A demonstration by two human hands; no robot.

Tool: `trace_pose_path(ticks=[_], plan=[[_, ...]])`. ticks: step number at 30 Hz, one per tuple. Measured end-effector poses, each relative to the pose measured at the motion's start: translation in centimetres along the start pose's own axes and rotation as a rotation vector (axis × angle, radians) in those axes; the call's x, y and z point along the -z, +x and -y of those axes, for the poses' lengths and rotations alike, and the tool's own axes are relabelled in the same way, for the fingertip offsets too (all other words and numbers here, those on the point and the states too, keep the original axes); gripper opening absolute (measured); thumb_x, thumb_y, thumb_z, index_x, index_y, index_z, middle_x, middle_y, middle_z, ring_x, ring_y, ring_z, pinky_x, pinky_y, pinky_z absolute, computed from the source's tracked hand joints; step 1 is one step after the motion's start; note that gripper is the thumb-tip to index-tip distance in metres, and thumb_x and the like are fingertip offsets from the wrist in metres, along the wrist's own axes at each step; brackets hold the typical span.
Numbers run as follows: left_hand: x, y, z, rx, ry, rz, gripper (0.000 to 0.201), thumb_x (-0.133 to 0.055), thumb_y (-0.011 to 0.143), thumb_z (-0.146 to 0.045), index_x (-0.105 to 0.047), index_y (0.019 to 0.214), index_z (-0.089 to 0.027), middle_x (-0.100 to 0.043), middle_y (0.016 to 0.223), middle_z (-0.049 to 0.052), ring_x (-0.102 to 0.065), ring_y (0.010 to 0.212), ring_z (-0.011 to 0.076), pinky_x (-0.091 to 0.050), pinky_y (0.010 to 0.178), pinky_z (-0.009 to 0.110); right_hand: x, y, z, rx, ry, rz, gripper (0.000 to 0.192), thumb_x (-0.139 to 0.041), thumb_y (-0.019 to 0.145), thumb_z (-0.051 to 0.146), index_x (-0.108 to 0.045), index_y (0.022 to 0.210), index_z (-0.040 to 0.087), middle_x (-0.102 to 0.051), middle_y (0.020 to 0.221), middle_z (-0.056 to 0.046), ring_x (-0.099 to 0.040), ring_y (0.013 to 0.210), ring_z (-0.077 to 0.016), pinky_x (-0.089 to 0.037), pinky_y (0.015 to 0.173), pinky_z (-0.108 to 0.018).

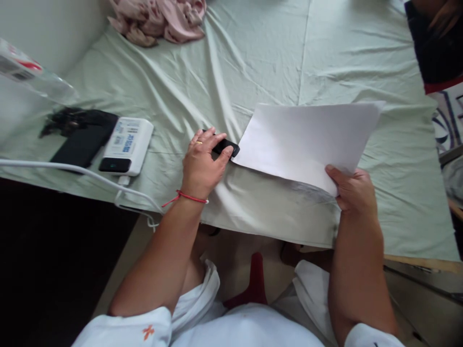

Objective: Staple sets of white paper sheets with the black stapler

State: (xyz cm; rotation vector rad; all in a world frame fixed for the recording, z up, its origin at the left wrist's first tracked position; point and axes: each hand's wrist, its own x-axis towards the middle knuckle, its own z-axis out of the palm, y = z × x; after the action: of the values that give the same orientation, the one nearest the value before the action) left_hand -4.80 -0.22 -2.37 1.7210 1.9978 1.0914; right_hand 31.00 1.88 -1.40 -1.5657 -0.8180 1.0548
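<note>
My left hand point(202, 161) rests on the pale green bedsheet point(253, 58) with its fingers closed around a small black object point(226, 146), which lies at the left corner of a white sheet of paper point(307, 140). My right hand point(352, 188) pinches the paper's near right edge between thumb and fingers and lifts that side slightly off the bed. The paper's near edge shows grey print on its underside. A red string is tied round my left wrist and a ring sits on one finger.
A white power bank point(126, 144) with a white cable point(72, 171), a black phone-like slab point(81, 142) and a clear plastic bottle point(32, 74) lie at the left. Pink cloth point(159, 19) is bunched at the far edge. Dark and patterned fabric point(441, 58) fills the right.
</note>
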Motion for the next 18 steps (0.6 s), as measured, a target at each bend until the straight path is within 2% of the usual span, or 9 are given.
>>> trace_pose_path(ticks=[5, 10, 15, 18], plan=[[0.1, -0.1, -0.1, -0.023, 0.027, 0.013, 0.032, -0.078, 0.097, -0.034, -0.082, 0.129, -0.031, -0.074, 0.155, 0.007, -0.059, 0.156, 0.0364, -0.038, 0.138, 0.064, -0.2, 0.0, 0.1, 0.006, -0.005, 0.012, 0.035, -0.102, 0.055, 0.04, -0.077, 0.074, 0.026, -0.08, 0.081, -0.004, -0.073, 0.071, -0.0228, -0.063, 0.061, -0.036], [0.5, -0.6, -1.7, 0.01, 0.148, 0.07, 0.035, -0.077, 0.099, -0.031, -0.081, 0.133, -0.026, -0.067, 0.163, 0.012, -0.052, 0.162, 0.0407, -0.038, 0.138, 0.065, -0.1, 0.2, 0.0, 0.003, -0.037, 0.002, 0.034, -0.102, 0.055, 0.041, -0.077, 0.074, 0.028, -0.081, 0.083, -0.004, -0.073, 0.072, -0.0237, -0.063, 0.06, -0.037], [0.3, -1.3, -3.5, 0.042, 0.242, 0.094, 0.034, -0.072, 0.102, -0.027, -0.078, 0.135, -0.027, -0.067, 0.164, 0.01, -0.046, 0.165, 0.0427, -0.041, 0.135, 0.068, 0.3, 0.1, -0.2, 0.024, -0.077, 0.046, 0.036, -0.102, 0.059, 0.046, -0.078, 0.079, 0.028, -0.08, 0.084, -0.002, -0.072, 0.073, -0.0227, -0.062, 0.062, -0.037], [0.2, -1.3, -3.3, 0.041, 0.221, 0.081, 0.034, -0.072, 0.102, -0.027, -0.078, 0.135, -0.027, -0.069, 0.162, 0.008, -0.047, 0.165, 0.0423, -0.042, 0.134, 0.068, 0.6, 0.2, -0.3, 0.054, -0.098, 0.074, 0.031, -0.1, 0.062, 0.045, -0.079, 0.078, 0.028, -0.08, 0.084, -0.001, -0.069, 0.072, -0.0207, -0.061, 0.064, -0.036]])
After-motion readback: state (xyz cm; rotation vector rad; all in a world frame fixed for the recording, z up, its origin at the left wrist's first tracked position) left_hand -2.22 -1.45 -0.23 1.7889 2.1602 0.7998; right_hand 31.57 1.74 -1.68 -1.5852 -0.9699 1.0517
